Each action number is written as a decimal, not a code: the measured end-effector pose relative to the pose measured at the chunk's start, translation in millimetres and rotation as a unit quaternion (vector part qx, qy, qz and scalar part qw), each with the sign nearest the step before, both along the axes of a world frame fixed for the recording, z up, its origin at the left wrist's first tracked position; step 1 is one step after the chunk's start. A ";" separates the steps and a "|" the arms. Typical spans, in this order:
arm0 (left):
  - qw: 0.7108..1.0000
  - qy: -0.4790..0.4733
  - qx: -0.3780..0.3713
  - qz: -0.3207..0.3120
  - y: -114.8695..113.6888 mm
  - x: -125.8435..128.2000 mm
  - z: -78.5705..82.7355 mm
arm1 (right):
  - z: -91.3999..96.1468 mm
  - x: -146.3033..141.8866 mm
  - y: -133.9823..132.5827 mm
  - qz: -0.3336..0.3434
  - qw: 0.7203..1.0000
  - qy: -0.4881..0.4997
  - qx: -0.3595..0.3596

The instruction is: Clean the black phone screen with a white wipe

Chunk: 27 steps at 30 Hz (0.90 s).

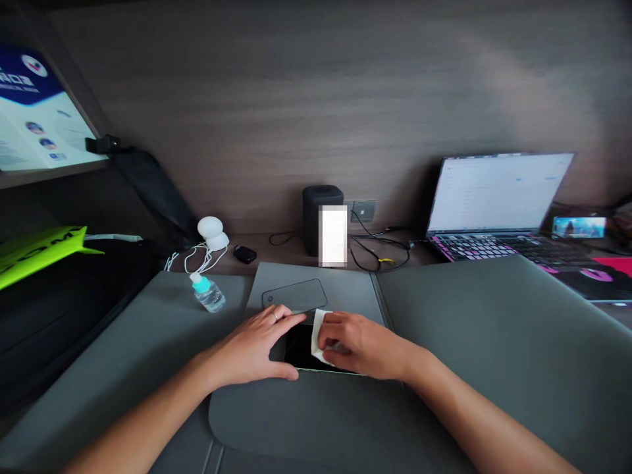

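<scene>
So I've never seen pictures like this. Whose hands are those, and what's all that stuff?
No machine here, just one person's bare hands. A camera worn on their head took this one picture, looking forward and down. The left hand spreads around one end of a flat, black-screened phone with a pale green edge. The right hand holds a folded white tissue against the phone. Beneath is a smooth grey mat. Beyond the phone lies a thin, phone-shaped piece with a dark outline. Off left is a small clear plastic bottle with a turquoise collar.
</scene>
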State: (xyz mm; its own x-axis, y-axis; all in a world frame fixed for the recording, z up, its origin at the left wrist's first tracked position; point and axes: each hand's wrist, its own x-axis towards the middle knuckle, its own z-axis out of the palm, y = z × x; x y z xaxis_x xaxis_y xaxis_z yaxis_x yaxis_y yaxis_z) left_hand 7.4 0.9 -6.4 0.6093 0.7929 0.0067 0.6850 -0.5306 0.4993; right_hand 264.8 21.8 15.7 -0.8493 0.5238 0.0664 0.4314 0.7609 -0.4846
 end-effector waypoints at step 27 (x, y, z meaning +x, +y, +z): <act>1.000 0.006 -0.013 0.002 -1.2 2.4 7.3 | 7.1 7.6 -0.1 0.005 0.997 -0.011 -0.076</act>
